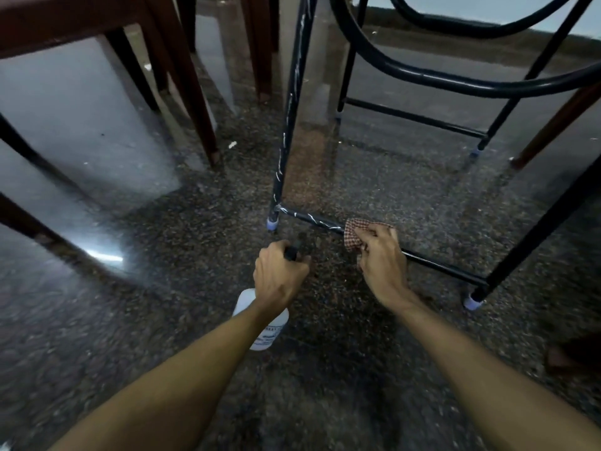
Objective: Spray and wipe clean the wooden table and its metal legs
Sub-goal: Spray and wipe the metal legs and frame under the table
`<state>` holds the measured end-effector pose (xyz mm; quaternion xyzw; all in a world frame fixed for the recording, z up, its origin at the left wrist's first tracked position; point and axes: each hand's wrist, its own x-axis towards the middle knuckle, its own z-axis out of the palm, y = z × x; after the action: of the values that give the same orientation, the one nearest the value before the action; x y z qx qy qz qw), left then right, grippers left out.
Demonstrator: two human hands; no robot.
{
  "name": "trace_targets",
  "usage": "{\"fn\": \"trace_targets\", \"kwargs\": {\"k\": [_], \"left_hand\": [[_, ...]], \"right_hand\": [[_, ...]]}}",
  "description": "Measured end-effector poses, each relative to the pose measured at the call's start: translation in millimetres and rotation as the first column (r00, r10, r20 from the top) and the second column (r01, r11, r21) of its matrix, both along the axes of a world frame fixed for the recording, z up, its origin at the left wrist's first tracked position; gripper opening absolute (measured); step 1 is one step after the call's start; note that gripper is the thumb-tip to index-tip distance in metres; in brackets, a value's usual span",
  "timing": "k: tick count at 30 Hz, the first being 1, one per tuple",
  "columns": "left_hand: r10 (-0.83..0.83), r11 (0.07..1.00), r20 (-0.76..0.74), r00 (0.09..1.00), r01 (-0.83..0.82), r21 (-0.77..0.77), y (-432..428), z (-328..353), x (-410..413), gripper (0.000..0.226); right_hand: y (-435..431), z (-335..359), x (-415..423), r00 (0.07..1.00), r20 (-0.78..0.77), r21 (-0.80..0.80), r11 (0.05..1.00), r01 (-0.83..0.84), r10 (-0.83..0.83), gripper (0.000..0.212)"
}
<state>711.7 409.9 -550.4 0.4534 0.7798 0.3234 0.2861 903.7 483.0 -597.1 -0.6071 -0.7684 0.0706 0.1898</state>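
I look low, under the table, at its black metal frame. My right hand [382, 255] presses a red checked cloth [354, 234] onto the low crossbar [312, 220] near the floor. White streaks run along that bar and up the near upright leg [289, 125]. My left hand [279, 275] grips the black trigger head of a white spray bottle [270, 330], just in front of the leg's foot cap [272, 223]. The tabletop is out of view.
Dark wooden chair legs [198, 102] stand at the left and back. The right table leg [540, 229] ends in a pale cap [473, 302]. Curved black tubing [422, 76] and a far crossbar [416, 117] lie behind. The speckled stone floor [309, 369] reflects light.
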Motion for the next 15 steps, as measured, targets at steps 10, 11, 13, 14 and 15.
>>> {"fn": "trace_targets", "kwargs": {"k": [10, 11, 13, 14, 15], "left_hand": [[0.097, 0.993, 0.043, 0.994, -0.1, 0.063, 0, -1, -31, 0.024], [0.094, 0.993, 0.035, 0.995, -0.097, 0.073, 1, -2, -34, 0.022], [0.094, 0.991, 0.035, 0.995, -0.097, 0.094, 6, -3, -41, 0.019], [0.091, 0.99, 0.038, 0.995, -0.094, 0.101, 8, -3, -46, 0.019], [0.092, 0.99, 0.046, 0.995, -0.097, 0.107, 8, -4, -51, 0.02]], "right_hand": [[23, 0, -90, 0.988, 0.022, -0.011, 0.988, -0.155, 0.156, 0.06], [29, 0, -108, 0.976, 0.055, -0.022, 0.978, -0.209, 0.21, 0.06], [35, 4, -116, 0.963, 0.151, -0.043, 0.975, -0.219, 0.223, 0.056], [34, 4, -108, 0.96, 0.19, -0.041, 0.979, -0.2, 0.204, 0.054], [30, 3, -97, 0.955, 0.22, -0.023, 0.98, -0.197, 0.198, 0.052]]}}
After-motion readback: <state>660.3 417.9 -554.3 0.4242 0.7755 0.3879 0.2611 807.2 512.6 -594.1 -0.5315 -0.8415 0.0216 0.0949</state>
